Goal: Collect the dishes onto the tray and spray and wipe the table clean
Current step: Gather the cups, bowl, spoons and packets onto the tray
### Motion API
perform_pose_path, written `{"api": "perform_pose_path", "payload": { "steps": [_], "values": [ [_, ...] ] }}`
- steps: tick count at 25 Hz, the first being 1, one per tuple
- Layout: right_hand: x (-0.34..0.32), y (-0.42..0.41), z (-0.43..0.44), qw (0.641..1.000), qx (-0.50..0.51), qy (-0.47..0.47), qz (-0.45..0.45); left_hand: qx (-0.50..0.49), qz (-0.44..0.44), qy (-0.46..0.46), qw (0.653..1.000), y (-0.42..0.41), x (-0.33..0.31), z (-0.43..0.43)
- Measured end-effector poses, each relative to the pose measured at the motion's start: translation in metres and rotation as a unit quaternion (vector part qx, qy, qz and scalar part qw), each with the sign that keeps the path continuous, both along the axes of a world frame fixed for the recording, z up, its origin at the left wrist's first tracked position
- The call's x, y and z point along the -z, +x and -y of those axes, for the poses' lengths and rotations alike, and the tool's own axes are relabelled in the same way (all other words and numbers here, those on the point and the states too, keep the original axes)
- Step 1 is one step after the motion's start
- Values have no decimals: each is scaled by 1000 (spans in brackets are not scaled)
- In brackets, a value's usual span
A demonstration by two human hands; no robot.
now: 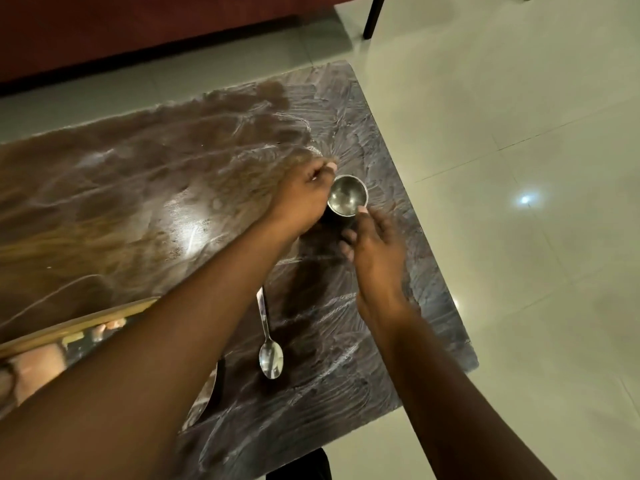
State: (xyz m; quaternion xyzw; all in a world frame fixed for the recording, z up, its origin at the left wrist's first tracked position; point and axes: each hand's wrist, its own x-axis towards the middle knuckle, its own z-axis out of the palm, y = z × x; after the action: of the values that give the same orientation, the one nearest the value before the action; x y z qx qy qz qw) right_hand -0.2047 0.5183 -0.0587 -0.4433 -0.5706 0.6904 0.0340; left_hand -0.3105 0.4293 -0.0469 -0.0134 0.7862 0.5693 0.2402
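Steel cup (347, 195) on table (138, 174) | right hand (375, 252) grips it | left hand (304, 199) apparently too, blurred

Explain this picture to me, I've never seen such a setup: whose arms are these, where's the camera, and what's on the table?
No machine here: a person works with bare hands, and the single picture comes from a camera worn on their head, looking down. The left hand reaches in from the lower left, the right hand from the lower right. Both meet at a small steel cup standing on the dark table, whose top is streaked with smears. The right hand's thumb and fingers grip the cup; the left hand is curled right beside it, but blur hides whether it holds anything. A spoon lies nearer the person, and a tray with a golden rim sits at the lower left.
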Motion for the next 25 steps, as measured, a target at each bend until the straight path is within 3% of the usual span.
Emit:
{"api": "perform_pose_path", "payload": {
  "steps": [4, 7, 10, 14, 17, 25],
  "values": [
    [15, -7, 8, 999, -15, 37, -18, 50, 41, -39, 997, -5, 12, -4],
    [13, -8, 19, 998, -29, 44, -36, -28, 55, 4, 998, 9, 5, 14],
    [-4, -7, 47, 994, -70, 48, -75, -168, 60, 75, 981, 40, -14, 57],
    [-31, 6, 119, 975, -198, 47, -85, -320, 79, 137, 934, 104, -45, 149],
    [-39, 26, 189, 955, -280, 40, -83, -427, 105, 184, 879, 153, -56, 224],
    [-23, 73, 319, 912, -399, 88, -30, -604, 117, 204, 761, 229, -17, 331]
  ]
}}
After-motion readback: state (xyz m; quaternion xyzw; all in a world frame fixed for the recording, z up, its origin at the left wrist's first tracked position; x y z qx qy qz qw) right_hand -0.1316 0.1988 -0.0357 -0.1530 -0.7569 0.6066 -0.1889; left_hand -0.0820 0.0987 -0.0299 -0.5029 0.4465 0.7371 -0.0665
